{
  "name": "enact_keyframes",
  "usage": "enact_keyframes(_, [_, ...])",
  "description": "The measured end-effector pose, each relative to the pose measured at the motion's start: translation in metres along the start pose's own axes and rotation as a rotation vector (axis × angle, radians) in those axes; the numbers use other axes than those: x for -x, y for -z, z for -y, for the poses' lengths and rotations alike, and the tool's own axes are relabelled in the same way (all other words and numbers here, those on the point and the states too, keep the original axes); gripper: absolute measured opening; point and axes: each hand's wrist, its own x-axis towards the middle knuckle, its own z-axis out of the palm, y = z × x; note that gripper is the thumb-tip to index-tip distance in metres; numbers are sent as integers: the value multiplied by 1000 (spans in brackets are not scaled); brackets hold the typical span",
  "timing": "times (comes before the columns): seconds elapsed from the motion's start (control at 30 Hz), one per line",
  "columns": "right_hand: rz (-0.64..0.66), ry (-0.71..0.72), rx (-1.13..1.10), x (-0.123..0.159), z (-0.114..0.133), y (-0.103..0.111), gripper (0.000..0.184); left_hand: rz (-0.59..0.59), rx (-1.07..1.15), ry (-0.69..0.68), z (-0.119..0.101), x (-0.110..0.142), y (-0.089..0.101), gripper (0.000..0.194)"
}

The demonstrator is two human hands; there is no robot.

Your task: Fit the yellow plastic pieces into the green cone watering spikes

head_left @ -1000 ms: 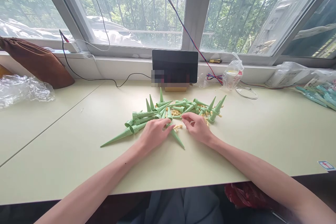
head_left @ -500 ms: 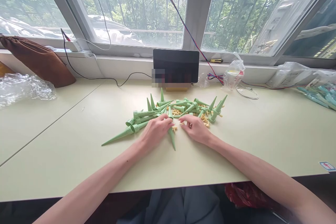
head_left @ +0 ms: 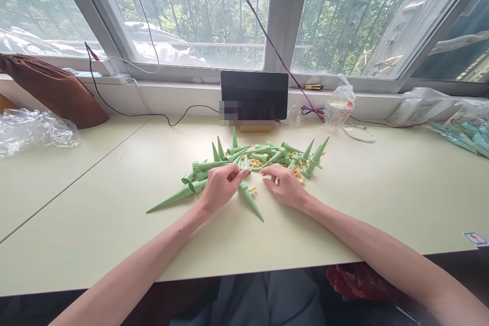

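A heap of green plastic cone spikes (head_left: 263,155) lies in the middle of the pale table (head_left: 382,198), mixed with several small yellow pieces (head_left: 298,175). My left hand (head_left: 219,186) is closed round the thick end of one green spike (head_left: 250,201), whose tip points toward me and to the right. My right hand (head_left: 284,186) rests at the near edge of the heap, its thumb and fingers pinched together over the yellow pieces; what they hold is too small to make out. Another long spike (head_left: 168,198) lies left of my left hand.
A dark tablet (head_left: 254,96) stands behind the heap against the window sill. A brown bag (head_left: 53,89) and crumpled clear plastic (head_left: 34,130) lie at the left. A tied plastic bag (head_left: 338,104), cables and packets of blue-green parts (head_left: 464,135) lie at the right.
My left hand has lifted slightly and swung the spike it grips, so the tip now points more to the right. My right hand has stayed at the yellow pieces.
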Motion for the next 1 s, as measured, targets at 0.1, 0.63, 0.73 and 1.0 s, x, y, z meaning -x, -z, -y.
enact_keyframes(0.1, [-22, 3, 19, 0, 0, 1, 14, -27, -52, -20, 3, -1, 0, 46])
enact_keyframes(0.63, [-126, -3, 199, 1, 6, 6, 45, 17, -15, 49, -4, -3, 7, 31])
enact_keyframes(0.73, [-101, -9, 253, 1, 6, 5, 51, 10, 2, 37, -7, -3, 8, 27])
enact_keyframes(1.0, [-15, -111, 267, 1, 7, 6, 35, -31, 74, 7, -9, -2, 6, 17])
